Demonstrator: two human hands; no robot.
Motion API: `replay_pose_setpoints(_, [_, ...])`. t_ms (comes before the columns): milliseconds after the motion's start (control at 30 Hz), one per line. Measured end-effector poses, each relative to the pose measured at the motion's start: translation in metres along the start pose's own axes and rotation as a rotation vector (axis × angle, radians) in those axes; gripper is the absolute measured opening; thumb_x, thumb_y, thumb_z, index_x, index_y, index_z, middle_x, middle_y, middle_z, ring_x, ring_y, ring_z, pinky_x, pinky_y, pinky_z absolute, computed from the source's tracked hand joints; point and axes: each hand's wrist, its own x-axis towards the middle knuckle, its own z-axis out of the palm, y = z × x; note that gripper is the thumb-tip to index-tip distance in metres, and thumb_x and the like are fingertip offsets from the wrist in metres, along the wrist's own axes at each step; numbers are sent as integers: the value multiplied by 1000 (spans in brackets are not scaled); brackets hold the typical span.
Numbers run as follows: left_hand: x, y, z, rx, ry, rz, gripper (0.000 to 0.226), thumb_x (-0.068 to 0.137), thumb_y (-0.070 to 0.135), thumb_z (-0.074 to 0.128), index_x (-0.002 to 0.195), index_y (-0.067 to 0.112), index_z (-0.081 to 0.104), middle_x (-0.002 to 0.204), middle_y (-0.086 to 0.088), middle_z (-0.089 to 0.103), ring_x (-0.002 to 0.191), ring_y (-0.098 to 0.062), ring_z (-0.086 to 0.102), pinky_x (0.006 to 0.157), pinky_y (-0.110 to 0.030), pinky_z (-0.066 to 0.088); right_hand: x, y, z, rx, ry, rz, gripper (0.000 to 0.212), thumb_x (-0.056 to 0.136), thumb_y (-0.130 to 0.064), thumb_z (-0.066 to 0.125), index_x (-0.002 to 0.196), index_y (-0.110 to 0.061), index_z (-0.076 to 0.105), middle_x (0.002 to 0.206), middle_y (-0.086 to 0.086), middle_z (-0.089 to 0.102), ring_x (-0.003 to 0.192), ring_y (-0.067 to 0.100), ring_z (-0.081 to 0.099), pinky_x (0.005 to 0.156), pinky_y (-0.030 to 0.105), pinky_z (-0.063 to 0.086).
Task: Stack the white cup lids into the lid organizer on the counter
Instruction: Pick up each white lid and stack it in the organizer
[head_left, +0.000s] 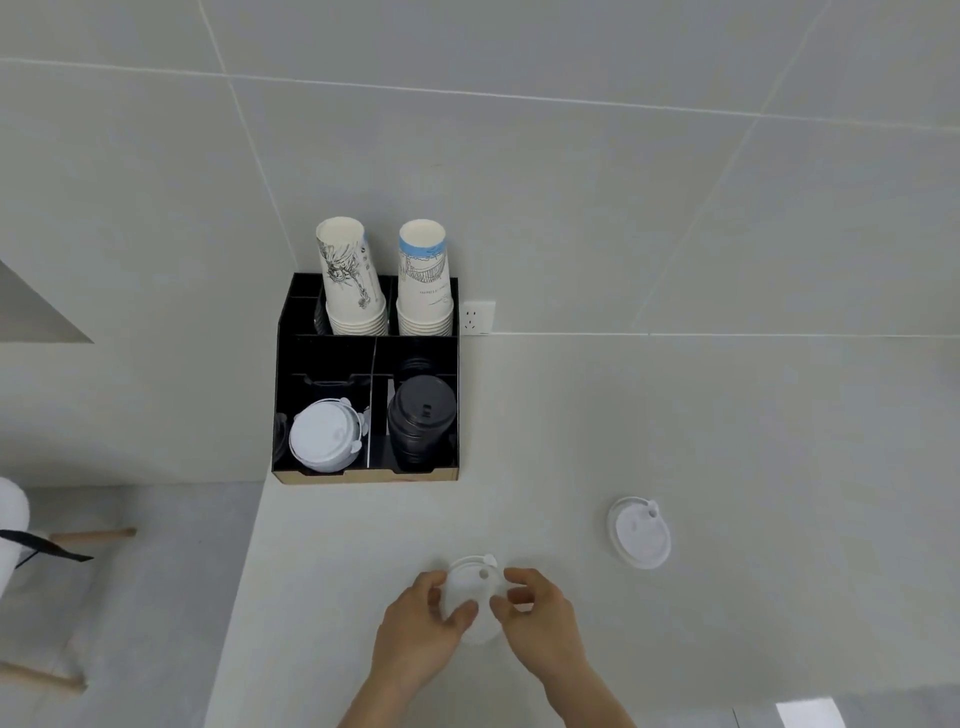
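I am watching both hands working one white lid (470, 590) near the front edge of the table (675, 415). The left hand (423, 626) is pinching the lid's left rim between thumb and fingers, and the right hand (537, 616) is pinching its right rim the same way, so the lid is sitting between them. A second lid (639, 538) is lying flat on the table well off to the right, untouched. The black organizer (366, 475) is standing farther back against the wall, with a stack of white lids (324, 439) in its front left slot, black lids (421, 421) in the front right, and two stacks of paper cups (384, 291) in the back.
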Motion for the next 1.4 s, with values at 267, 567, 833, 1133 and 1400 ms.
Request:
replay_pose_setpoints(267, [5, 20, -35, -142, 160, 94, 55, 72, 55, 73, 120, 34, 56, 113, 11, 66, 98, -9, 64, 87, -28, 52, 8, -46, -1, 123, 8, -95, 29, 79, -45, 66, 107, -44, 61, 103, -9, 69, 91, 16, 70, 85, 42, 62])
replay_pose_setpoints(567, [24, 38, -129, -308, 348, 170, 48, 80, 48, 70, 123, 34, 57, 115, 11, 65, 101, -6, 64, 87, -27, 48, 17, -153, 25, 206, 0, -303, 18, 86, -30, 64, 92, -47, 63, 95, -11, 72, 88, 13, 71, 85, 45, 61])
replay_pose_setpoints(833, [58, 32, -195, -383, 387, 164, 35, 80, 35, 73, 112, 36, 58, 109, 15, 64, 96, -1, 64, 78, -24, 46, 40, -221, 75, 89, -31, -411, 28, 86, -23, 59, 109, -35, 70, 107, -18, 72, 97, 8, 67, 93, 39, 57])
replay_pose_setpoints(1133, [103, 17, -214, -294, 339, 100, 46, 79, 16, 71, 122, 28, 58, 108, 15, 64, 101, -11, 65, 81, -26, 48, 73, -234, 113, -63, -54, -389, 43, 88, -14, 61, 131, -21, 61, 118, 11, 70, 81, 13, 62, 90, 36, 58])
replay_pose_setpoints(1400, [122, 4, -212, -97, 364, 93, 55, 79, 24, 68, 132, 25, 54, 116, 7, 69, 102, -13, 66, 85, -30, 53, 84, -240, 130, -224, -38, -406, 48, 89, -16, 60, 137, -22, 56, 132, 1, 60, 118, 21, 60, 100, 36, 51])
